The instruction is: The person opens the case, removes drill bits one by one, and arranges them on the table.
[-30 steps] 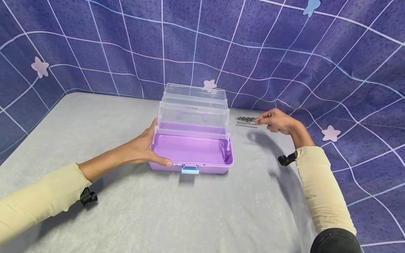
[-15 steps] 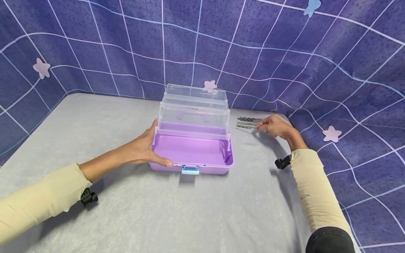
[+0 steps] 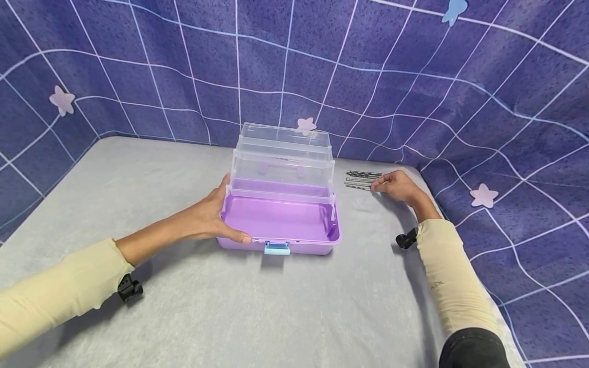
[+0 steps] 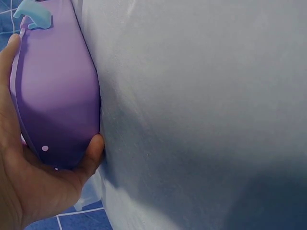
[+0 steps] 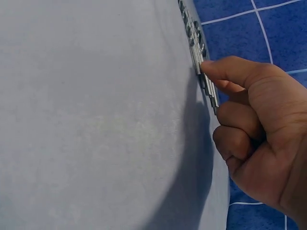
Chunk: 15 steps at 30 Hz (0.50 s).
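Observation:
My left hand (image 3: 202, 217) grips the left end of a purple plastic toolbox (image 3: 280, 247) with its lid up. In the left wrist view, fingers curve around the toolbox's end wall (image 4: 57, 81). Clear trays (image 3: 281, 176) are raised at the back of the box, and a thin dark piece like a drill bit (image 3: 286, 159) shows through them. To the right of the box, my right hand (image 3: 394, 186) pinches the end of the nearest metal drill bit (image 3: 358, 187). Several more drill bits (image 3: 361, 174) lie side by side just behind it.
The grey cloth-covered table (image 3: 276, 312) ends at a blue gridded curtain (image 3: 184, 66) behind and to the right. A light blue latch (image 3: 277, 249) sticks out at the toolbox's front. The drill bits lie near the table's back right edge.
My right hand has come down and slightly forward at the drill bits, and the nearest bit lies a little farther from the others. The left hand and the toolbox stay put.

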Each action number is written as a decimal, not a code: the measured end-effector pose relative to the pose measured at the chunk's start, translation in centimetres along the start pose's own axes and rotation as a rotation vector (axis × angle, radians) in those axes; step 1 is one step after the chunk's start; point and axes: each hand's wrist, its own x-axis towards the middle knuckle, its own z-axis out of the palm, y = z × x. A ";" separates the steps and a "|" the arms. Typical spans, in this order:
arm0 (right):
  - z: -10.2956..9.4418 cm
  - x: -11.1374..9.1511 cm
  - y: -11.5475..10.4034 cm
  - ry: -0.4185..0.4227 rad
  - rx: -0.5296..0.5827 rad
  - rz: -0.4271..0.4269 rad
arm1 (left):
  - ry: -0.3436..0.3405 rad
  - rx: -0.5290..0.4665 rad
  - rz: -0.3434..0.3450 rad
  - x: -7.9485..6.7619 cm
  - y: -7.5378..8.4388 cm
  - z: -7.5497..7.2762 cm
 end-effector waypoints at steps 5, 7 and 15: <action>0.2 -0.2 -0.2 0.019 -0.030 0.001 | -0.001 0.011 0.001 -0.1 0.1 0.0; 0.2 -0.2 -0.4 0.028 -0.036 0.005 | 0.000 0.014 -0.003 -0.1 0.1 0.0; -0.1 0.0 -1.7 0.038 -0.044 -0.003 | -0.005 -0.013 -0.002 -0.1 0.2 0.0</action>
